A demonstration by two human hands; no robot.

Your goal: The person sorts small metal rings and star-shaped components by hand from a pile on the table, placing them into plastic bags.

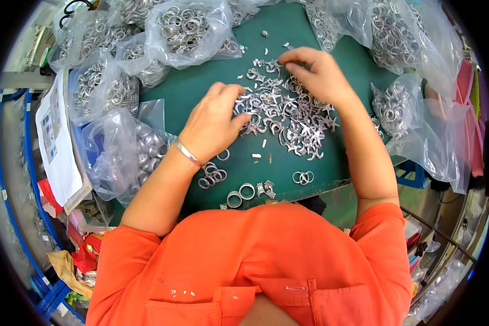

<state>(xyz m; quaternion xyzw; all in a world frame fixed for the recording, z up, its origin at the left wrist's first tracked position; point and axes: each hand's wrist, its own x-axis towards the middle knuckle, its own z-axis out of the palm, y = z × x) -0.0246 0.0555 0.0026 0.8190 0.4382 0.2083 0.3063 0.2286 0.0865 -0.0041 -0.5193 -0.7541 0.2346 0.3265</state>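
A loose pile of silver-coloured metal rings and star- and crescent-shaped pieces [288,111] lies on the green tabletop [304,187]. At its left edge is my left hand [214,117], thumb and index finger parted and curved around the nearest pieces. My right hand [318,76] reaches over the far side, its index finger stretched out and the thumb a little apart below it. Small silver pieces [273,66] lie by those fingertips. Whether the right fingertips touch one is unclear, and its other fingers are hidden.
Clear plastic bags of rings [186,30] line the far and left sides, with more bags [394,106] at the right. Near me lie a cluster of rings [212,176], two wide rings [246,191] and linked-looking rings [302,177]. A printed sheet [57,144] stands at the left.
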